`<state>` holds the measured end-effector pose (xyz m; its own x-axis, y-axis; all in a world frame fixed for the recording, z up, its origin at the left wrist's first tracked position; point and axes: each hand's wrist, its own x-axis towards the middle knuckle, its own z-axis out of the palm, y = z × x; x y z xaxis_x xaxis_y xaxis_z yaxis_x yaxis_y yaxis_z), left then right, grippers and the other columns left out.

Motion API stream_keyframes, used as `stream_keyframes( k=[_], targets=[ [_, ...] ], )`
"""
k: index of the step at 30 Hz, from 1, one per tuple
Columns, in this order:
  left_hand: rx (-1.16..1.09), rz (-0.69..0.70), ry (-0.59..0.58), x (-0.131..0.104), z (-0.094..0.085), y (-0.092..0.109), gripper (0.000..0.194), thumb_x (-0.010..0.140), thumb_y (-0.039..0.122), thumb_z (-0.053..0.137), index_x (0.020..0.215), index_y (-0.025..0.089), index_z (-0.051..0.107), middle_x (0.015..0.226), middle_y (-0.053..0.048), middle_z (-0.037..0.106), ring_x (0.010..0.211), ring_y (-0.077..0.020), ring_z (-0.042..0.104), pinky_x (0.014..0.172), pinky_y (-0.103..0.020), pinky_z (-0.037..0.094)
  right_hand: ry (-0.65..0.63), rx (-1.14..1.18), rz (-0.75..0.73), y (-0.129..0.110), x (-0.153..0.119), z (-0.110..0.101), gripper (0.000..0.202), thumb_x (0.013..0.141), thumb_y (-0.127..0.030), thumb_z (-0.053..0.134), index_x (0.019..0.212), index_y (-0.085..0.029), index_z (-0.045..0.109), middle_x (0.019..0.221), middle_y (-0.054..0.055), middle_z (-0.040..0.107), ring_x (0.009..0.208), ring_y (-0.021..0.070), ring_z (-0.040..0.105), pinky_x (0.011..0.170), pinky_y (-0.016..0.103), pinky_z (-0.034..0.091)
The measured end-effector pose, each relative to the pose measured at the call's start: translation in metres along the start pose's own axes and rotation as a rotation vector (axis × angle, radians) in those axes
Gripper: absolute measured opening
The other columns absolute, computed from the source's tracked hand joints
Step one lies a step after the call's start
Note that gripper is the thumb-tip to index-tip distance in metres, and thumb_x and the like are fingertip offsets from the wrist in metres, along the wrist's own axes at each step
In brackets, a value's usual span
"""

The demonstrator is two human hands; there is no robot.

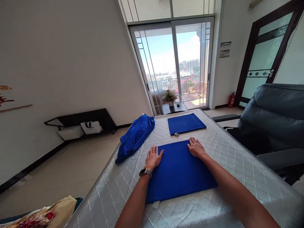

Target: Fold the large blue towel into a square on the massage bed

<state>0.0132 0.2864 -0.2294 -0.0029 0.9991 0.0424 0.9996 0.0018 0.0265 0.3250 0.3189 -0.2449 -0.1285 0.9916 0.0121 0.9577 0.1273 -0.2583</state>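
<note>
A flat blue rectangular cloth piece (179, 171), which looks like a cushion cover or pillowcase, lies in front of me on a quilted mattress (125, 177). My left hand (154, 157) rests flat at its far left corner, fingers spread; a watch sits on that wrist. At the far right corner my right hand (196, 147) lies flat, fingers stretched out. A white tag (156, 205) sticks out at the near left edge. Beyond it lies a second flat blue cloth piece (186, 123). To the left, a crumpled blue cloth (136, 136) hangs partly towards the mattress edge.
A dark armchair (273, 117) stands close along the right side. Past the far end are a small table with a potted plant (169, 97) and a sliding glass door (175, 63). A low black shelf (83, 123) stands by the left wall. Patterned fabric (47, 215) is at lower left.
</note>
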Motion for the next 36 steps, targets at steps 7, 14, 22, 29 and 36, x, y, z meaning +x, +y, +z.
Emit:
stream_keyframes(
  k=[7,14,22,29,36],
  targets=[
    [-0.016,0.074,0.020,0.022,-0.020,0.052,0.080,0.102,0.063,0.016,0.157,0.009,0.036,0.163,-0.021,0.033,0.154,-0.0364,0.026,0.123,-0.056,0.022,0.017,0.018,0.003,-0.001,0.000,-0.002,0.070,0.104,-0.044,0.019,0.162,-0.005,0.021,0.170,0.012,0.017,0.157,0.0196,0.012,0.126,0.037,0.005],
    [-0.135,0.378,0.022,0.021,0.003,0.191,0.069,0.106,0.055,0.012,0.157,0.015,0.038,0.163,-0.012,0.038,0.153,-0.0211,0.030,0.125,-0.039,0.025,0.004,-0.002,-0.038,0.003,-0.003,-0.004,0.064,0.102,-0.031,0.026,0.162,-0.009,0.023,0.170,0.010,0.018,0.157,0.0185,0.012,0.126,0.035,0.007],
    [-0.104,0.176,0.057,0.016,0.008,0.107,0.078,0.103,0.063,0.012,0.157,0.013,0.038,0.164,-0.016,0.034,0.154,-0.0293,0.027,0.125,-0.049,0.022,0.022,0.000,-0.005,0.001,0.000,-0.002,0.068,0.105,-0.042,0.020,0.162,-0.005,0.021,0.169,0.012,0.019,0.157,0.0209,0.013,0.126,0.038,0.007],
    [-0.044,-0.017,0.070,-0.002,0.005,0.001,0.081,0.102,0.064,0.012,0.158,0.010,0.034,0.165,-0.018,0.031,0.154,-0.0296,0.026,0.124,-0.049,0.024,0.009,-0.014,0.008,0.000,0.001,0.000,0.069,0.104,-0.042,0.019,0.162,-0.004,0.021,0.170,0.011,0.017,0.157,0.0203,0.013,0.126,0.038,0.007],
    [-0.031,-0.038,0.090,-0.005,0.009,0.002,0.087,0.100,0.068,0.008,0.158,0.009,0.033,0.166,-0.017,0.029,0.155,-0.0275,0.024,0.126,-0.044,0.021,0.030,-0.048,0.016,-0.006,-0.008,-0.008,0.067,0.103,-0.036,0.019,0.161,-0.003,0.022,0.170,0.013,0.018,0.157,0.0212,0.011,0.126,0.039,0.001]
  ],
)
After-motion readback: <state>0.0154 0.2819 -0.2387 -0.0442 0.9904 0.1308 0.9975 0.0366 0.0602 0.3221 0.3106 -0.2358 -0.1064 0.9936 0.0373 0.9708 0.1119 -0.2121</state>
